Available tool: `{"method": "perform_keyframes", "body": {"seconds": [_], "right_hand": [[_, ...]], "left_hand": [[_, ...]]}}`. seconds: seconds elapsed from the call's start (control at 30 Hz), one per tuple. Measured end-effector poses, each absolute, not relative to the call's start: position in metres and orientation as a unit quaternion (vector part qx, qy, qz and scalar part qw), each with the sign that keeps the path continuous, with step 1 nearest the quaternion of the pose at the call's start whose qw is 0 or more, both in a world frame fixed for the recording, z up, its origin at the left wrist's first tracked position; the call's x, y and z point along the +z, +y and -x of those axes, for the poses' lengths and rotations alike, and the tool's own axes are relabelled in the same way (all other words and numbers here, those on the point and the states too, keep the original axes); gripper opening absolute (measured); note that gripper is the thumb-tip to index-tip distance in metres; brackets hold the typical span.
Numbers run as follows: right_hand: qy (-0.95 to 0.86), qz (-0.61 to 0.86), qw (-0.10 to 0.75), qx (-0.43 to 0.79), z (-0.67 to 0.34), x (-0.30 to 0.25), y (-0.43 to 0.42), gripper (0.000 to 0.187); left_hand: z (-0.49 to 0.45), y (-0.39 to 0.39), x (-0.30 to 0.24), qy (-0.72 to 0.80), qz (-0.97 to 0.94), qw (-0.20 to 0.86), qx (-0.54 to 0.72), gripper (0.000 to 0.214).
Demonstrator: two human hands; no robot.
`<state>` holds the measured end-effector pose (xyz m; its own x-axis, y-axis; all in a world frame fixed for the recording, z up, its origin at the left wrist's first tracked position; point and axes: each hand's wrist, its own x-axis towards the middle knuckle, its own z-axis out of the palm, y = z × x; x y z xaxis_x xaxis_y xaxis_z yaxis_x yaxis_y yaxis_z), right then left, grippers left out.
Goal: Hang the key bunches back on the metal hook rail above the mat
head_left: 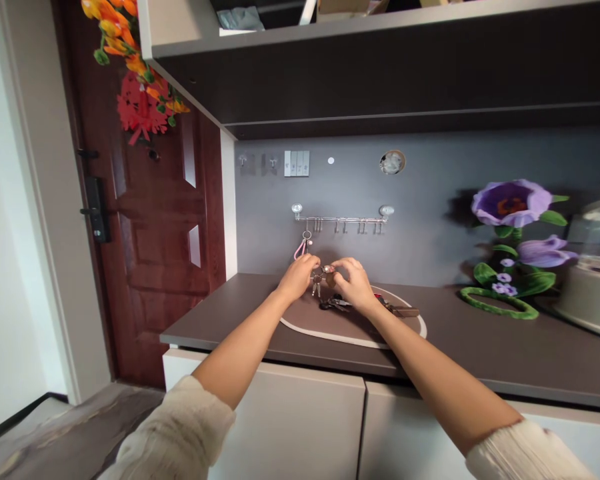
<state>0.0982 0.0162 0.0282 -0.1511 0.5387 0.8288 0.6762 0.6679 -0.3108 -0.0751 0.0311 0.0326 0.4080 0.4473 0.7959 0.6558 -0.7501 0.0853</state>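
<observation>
My left hand [299, 277] and my right hand [354, 285] are raised close together above a brown mat with a pale rim [330, 331]. Between them hangs a bunch of keys [317, 288]; the fingers of both hands are closed on it, the left at its ring side, the right on a small piece at its right. Just behind my left hand, a pink loop keychain [300, 249] hangs from the left end of a metal hook rail [343, 219]. More keys [339, 303] lie on the mat below my right hand, which partly hides what is there.
A brown flat object [405, 311] rests on the mat's right side. Purple knitted flowers [511, 203] and a clear-topped appliance [590, 287] stand to the right. Overhead juts a dark shelf [380, 80]. A red-brown door [150, 280] is at left.
</observation>
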Motion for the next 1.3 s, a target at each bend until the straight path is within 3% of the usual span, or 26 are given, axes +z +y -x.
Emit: {"method": "perform_keyframes", "body": {"seconds": [0.13, 0.3, 0.5, 0.67, 0.97, 1.3], "right_hand": [[-0.749, 0.398, 0.528, -0.032, -0.097, 0.029, 0.012, 0.018], [-0.773, 0.411, 0.482, 0.026, -0.094, 0.027, 0.006, 0.015], [-0.746, 0.419, 0.508, 0.101, -0.093, 0.027, 0.002, 0.032], [-0.771, 0.391, 0.484, 0.136, -0.09, 0.024, 0.006, 0.032], [-0.691, 0.362, 0.542, 0.312, -0.085, 0.025, 0.007, 0.031], [-0.651, 0.328, 0.596, 0.336, -0.08, 0.062, 0.038, 0.021]], "left_hand": [[0.077, 0.034, 0.031, -0.365, 0.817, 0.121, -0.429, 0.019], [0.077, 0.035, 0.03, -0.395, 0.798, 0.12, -0.439, 0.019], [0.075, 0.034, 0.03, -0.362, 0.81, 0.129, -0.443, 0.019], [0.071, 0.03, 0.031, -0.347, 0.82, 0.118, -0.439, 0.019], [0.068, 0.03, 0.028, -0.339, 0.812, 0.104, -0.464, 0.02], [0.073, 0.027, 0.031, -0.444, 0.699, 0.093, -0.552, 0.028]]}}
